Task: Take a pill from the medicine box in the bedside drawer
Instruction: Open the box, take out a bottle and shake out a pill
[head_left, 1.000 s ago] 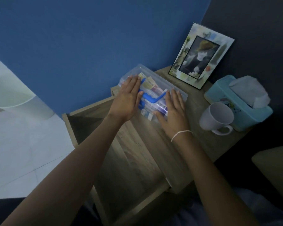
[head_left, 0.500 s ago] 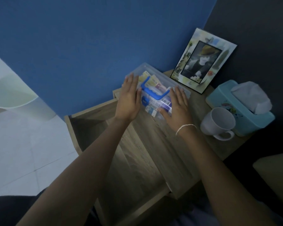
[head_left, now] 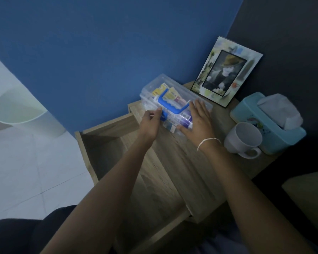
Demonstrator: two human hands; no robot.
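Head view: a clear medicine box (head_left: 174, 105) with a blue handle (head_left: 173, 105) sits on the wooden worktop (head_left: 206, 162) of the bedside stand, a little above the middle of the frame, close to the blue wall (head_left: 99, 43). Small packs in yellow, white and purple show through its clear lid. The lid looks shut.

The left hand (head_left: 151, 121) is at the left end of the box. Its fingers (head_left: 157, 111) are curled and pinch at the near left edge of the box, by the blue clip there. The right hand (head_left: 196, 120) lies flat on the right part of the lid with its fingers spread out. A thin white band (head_left: 207, 142) goes round the right wrist.

The drawer (head_left: 117, 162) is pulled out, below and left of the box. What I can see of its inside is bare wood, and both arms reach over it.

At the right of the frame, a white mug (head_left: 242, 138) stands next to a light blue tissue box (head_left: 268, 121). Behind them, near the upper right, a picture frame (head_left: 226, 72) leans on the dark wall. It is just beside the far end of the medicine box.

At the left of the frame, a pale bin (head_left: 26, 110) stands on the white floor
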